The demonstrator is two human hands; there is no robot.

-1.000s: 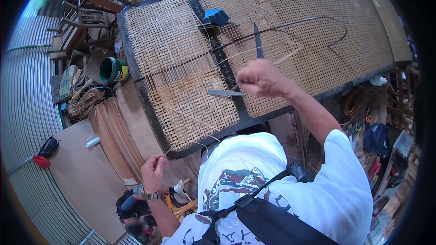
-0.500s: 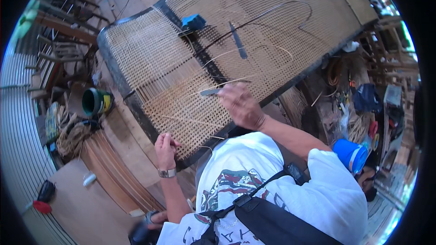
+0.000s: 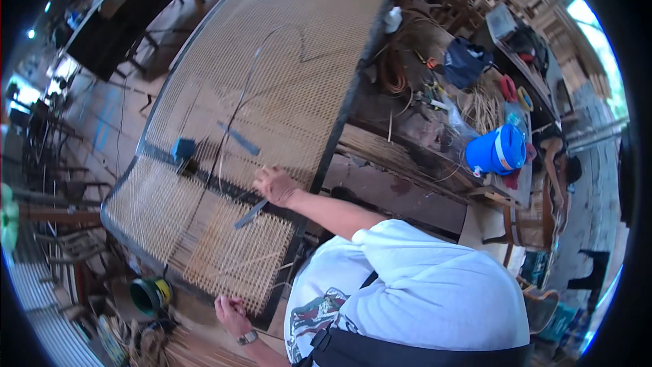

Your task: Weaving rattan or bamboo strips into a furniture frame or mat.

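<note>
A dark-framed panel of woven cane [image 3: 285,75] stretches away from me, with loose strands over its near section. At the panel's near edge, my left hand [image 3: 232,316] is closed with curled fingers; anything between them is too small to make out. Over the cane near the dark crossbar, my right hand [image 3: 277,185] has its fingers drawn together, and their contents are unclear. Just beside it lies a flat grey metal strip [image 3: 250,213]. A second grey strip [image 3: 239,138] rests farther up. A small blue block [image 3: 183,149] sits by the crossbar, near a long dark curved strand.
On the right, a low wooden bench [image 3: 424,126] carries pliers, tape rolls, cane bundles and a blue water jug [image 3: 499,149]. A green bucket [image 3: 147,295] stands left of the panel. Wooden chairs and frames crowd the far and left sides.
My view has turned to the right, so the panel appears swung round and more of the bench shows. My right hand has moved farther over the cane, while the left stays at the near edge.
</note>
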